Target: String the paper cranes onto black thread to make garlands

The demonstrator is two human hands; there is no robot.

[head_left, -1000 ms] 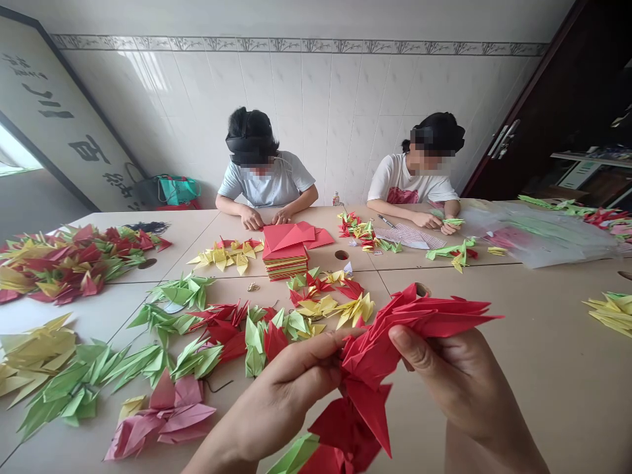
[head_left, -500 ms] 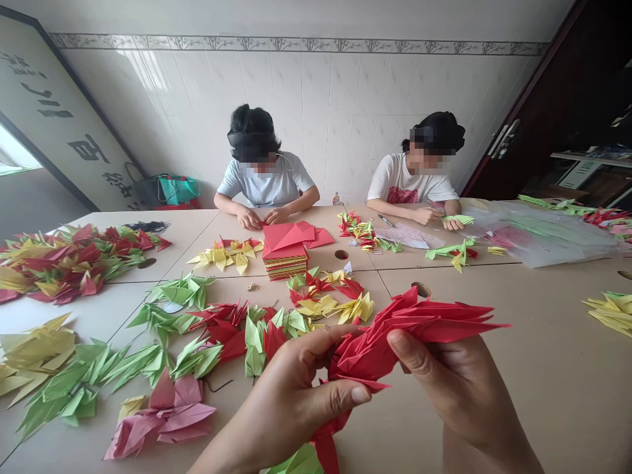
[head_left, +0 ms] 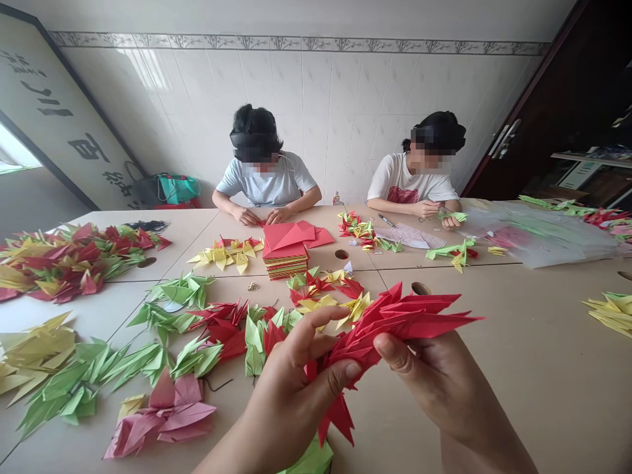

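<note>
Red paper bundle (head_left: 395, 320), held, shifted left

Matt red bundle (head_left: 395, 322), smooth desk (head_left: 553, 395)
The red bundle is creased paper; the sheeting (head_left: 548, 227), translucent plastic; the wall tiles (head_left: 316, 99), glossy; the door handle (head_left: 504, 138), shiny metal.

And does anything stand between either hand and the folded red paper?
Nothing visible does: the left hand and right hand both grip the folded red paper directly, above the table.

Characters 川 (head_left: 47, 99) and 百 (head_left: 89, 148) on framed panel (head_left: 63, 128); other characters (head_left: 17, 64) unclear.
</note>
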